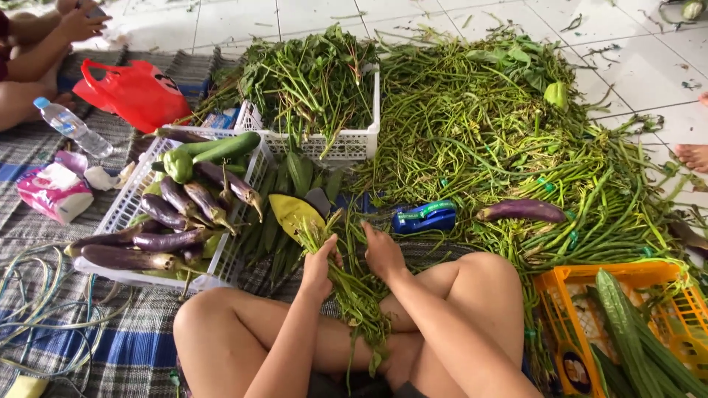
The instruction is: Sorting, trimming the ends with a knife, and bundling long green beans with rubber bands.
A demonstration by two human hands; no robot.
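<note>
I sit cross-legged on a striped mat. My left hand [320,267] is closed around a bunch of leafy green stems [355,295] that lies across my lap. One yellowed leaf [293,212] sticks up from the bunch above that hand. My right hand [383,252] rests on the same bunch from the right, fingers curled over the stems. A blue and green tape dispenser [425,217] lies on the floor just beyond my right hand.
A white crate [125,200] at left holds purple eggplants [166,239], a cucumber and a green pepper. Another white crate [354,140] holds greens. A large heap of long beans [509,133] covers the right. An orange crate [571,295] holds ridged gourds. Another person sits at top left.
</note>
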